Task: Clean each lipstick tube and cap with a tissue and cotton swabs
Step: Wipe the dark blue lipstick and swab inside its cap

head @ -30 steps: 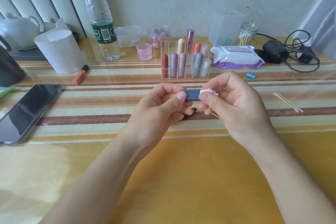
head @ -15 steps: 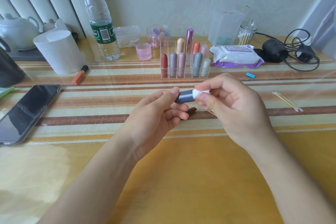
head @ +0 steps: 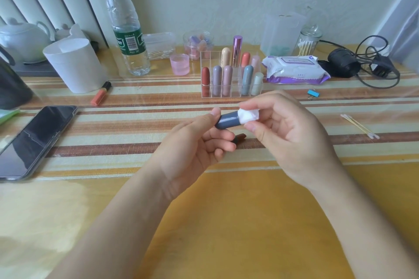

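Two hands meet just in front of the lipstick rack [head: 231, 92]: your left hand [head: 195, 142] pinches the blue tube [head: 226, 121], your right hand [head: 290, 140] fingers [head: 256, 130] pinch the tissue [head: 248, 116] over its end. Hard wiping against that thin left pinch could twist the tube loose onto the desk [head: 226, 222]

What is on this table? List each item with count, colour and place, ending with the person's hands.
lipstick tube: one, slate blue, held between both hands
tissue: one, white, wadded over the tube's right end
organiser: one, clear, middle back
lipsticks: nine, mixed colours, upright in organiser
water bottle: one, clear with green label, back left
container: one, white, left of bottle
teapot: one, white, far back left
phone: one, black, left edge
wipes pack: one, white and purple, right of organiser
binder clip: one, blue, before the wipes pack
cotton swabs: two, white-tipped, loose at right
cable: one, black, back right
left hand: one, holds the tube
right hand: one, pinches the tissue
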